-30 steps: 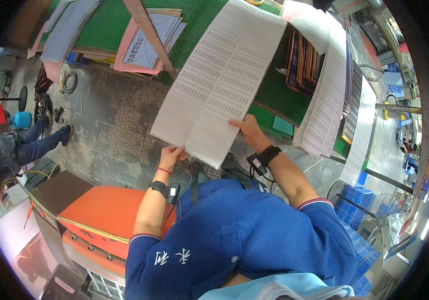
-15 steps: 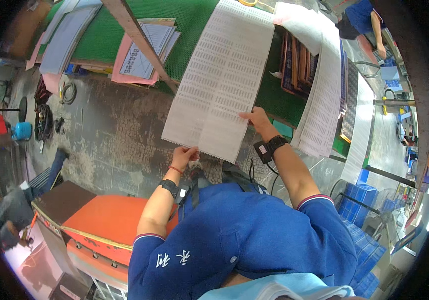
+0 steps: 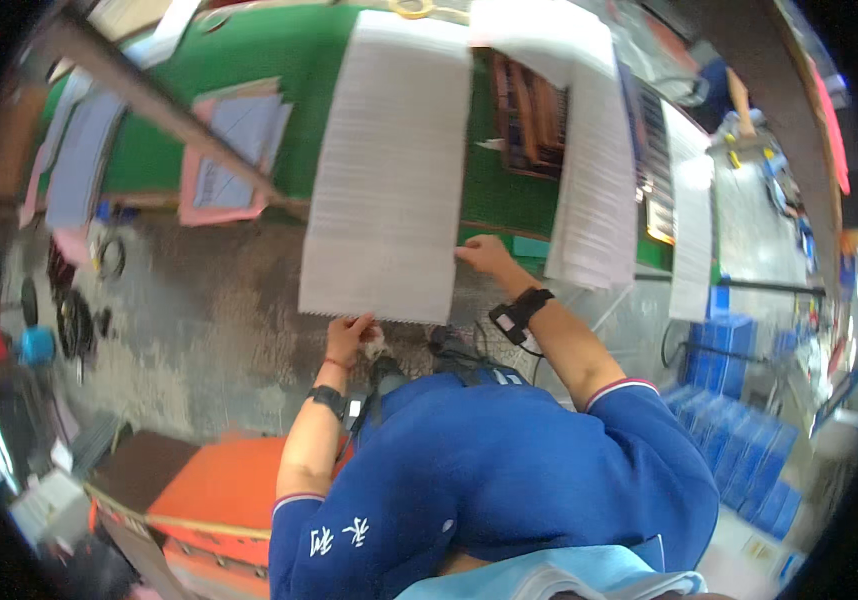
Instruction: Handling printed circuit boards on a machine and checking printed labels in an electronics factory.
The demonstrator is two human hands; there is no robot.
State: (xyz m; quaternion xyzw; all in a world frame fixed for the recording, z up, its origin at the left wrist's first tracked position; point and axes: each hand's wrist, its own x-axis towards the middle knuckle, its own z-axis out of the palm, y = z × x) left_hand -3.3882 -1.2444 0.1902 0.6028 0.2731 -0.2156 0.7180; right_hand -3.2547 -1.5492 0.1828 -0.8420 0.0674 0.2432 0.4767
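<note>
A long white printed sheet (image 3: 381,180), blurred by motion, hangs over the front of a green mat-covered table (image 3: 154,150). My left hand (image 3: 347,335) pinches the bottom serrated edge of this sheet. My right hand (image 3: 481,255) is closed on its right edge, higher up, with the wrist band just below. Right of the sheet lie a stack of dark, orange-edged boards (image 3: 534,105) and another bundle of long white sheets (image 3: 589,200). To the left, pale blue and pink papers (image 3: 234,150) lie behind a slanting metal bar (image 3: 149,95).
Blue plastic crates (image 3: 724,360) stand at right. An orange padded item (image 3: 204,480) is at lower left, with hoses and cables (image 3: 77,325) on the concrete floor (image 3: 159,340) above it. A co-worker's arm (image 3: 739,100) shows at upper right; more papers (image 3: 84,150) lie at far left.
My view has swung and blurred, so the table appears farther left. The sheet hangs straighter, still held in both hands. The co-worker at left is no longer clearly visible; one appeared at upper right.
</note>
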